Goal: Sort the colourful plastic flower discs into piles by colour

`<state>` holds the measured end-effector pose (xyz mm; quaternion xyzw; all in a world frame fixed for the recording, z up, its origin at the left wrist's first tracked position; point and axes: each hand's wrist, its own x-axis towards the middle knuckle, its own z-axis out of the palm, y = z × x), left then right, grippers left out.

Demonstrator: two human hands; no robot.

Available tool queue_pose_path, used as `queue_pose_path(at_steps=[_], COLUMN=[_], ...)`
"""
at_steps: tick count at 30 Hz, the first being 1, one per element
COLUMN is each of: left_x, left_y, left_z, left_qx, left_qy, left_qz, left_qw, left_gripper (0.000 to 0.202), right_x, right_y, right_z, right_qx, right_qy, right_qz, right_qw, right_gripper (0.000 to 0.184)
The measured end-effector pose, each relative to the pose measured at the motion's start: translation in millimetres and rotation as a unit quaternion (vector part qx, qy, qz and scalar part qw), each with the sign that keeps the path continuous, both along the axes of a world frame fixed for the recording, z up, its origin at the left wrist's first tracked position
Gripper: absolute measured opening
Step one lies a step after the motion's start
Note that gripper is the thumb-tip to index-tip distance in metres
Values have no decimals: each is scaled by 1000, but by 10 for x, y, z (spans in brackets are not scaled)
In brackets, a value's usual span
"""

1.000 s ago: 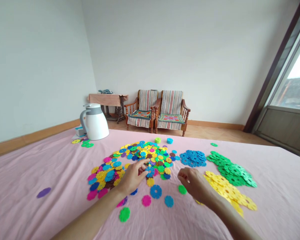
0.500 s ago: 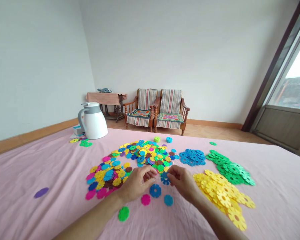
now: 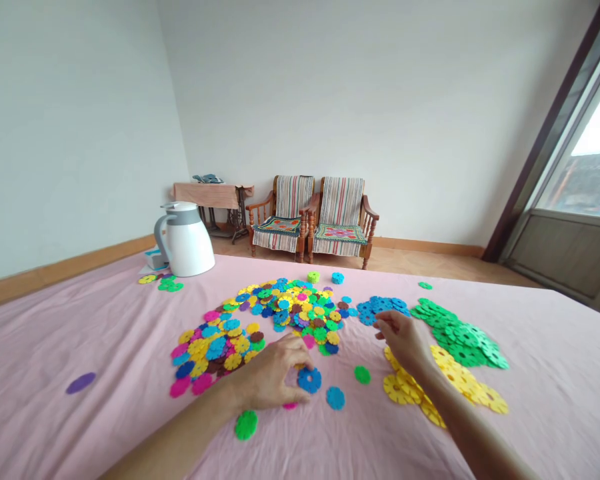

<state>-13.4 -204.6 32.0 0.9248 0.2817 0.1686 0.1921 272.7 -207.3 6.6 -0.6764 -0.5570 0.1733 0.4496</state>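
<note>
My left hand [image 3: 279, 375] is low over the cloth, thumb and forefinger apart on either side of the left edge of a blue snowflake disc [image 3: 309, 379]. Part of a pink disc shows beneath its thumb. My right hand [image 3: 404, 340] hovers at the front of the blue disc pile [image 3: 380, 308], fingers slightly spread and nothing visible in them. Below its wrist spreads a pile of yellow discs [image 3: 400, 389], partly covered by the forearm. A light blue disc [image 3: 335, 398] and a green disc [image 3: 363, 375] lie between the hands.
Mixed-colour discs [image 3: 215, 347] form a curved heap at left and centre. Green discs [image 3: 465, 343] are piled at right. A white jug [image 3: 187, 243] stands at back left on the pink cloth [image 3: 105, 333]. Two wooden chairs [image 3: 343, 233] stand beyond the table.
My right hand moved right and away to the blue pile; the blue disc at its fingers left the middle. A green disc now shows there. My left hand shifted down to another blue disc.
</note>
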Motion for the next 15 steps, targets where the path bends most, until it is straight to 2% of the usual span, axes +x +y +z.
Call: queue_pose_path(at_steps=[3, 7, 11, 15], left_x=[4, 27, 54, 23], left_y=[-10, -12, 17, 129], left_z=[10, -34, -82, -122], left_qx=[14, 41, 53, 57], left_qy=[2, -6, -43, -100], left_qz=[-8, -12, 24, 129], left_qw=[1000, 999, 997, 985], left_gripper=[25, 12, 19, 19], right_x=[-293, -638, -813, -879], right_y=[-96, -277, -409, -465], right_z=[7, 56, 100, 128], right_qx=[2, -11, -20, -22], right_qy=[-24, -88, -118, -169], right_qz=[101, 231, 270, 292], right_qw=[995, 969, 955, 941], right_gripper=[22, 18, 22, 28])
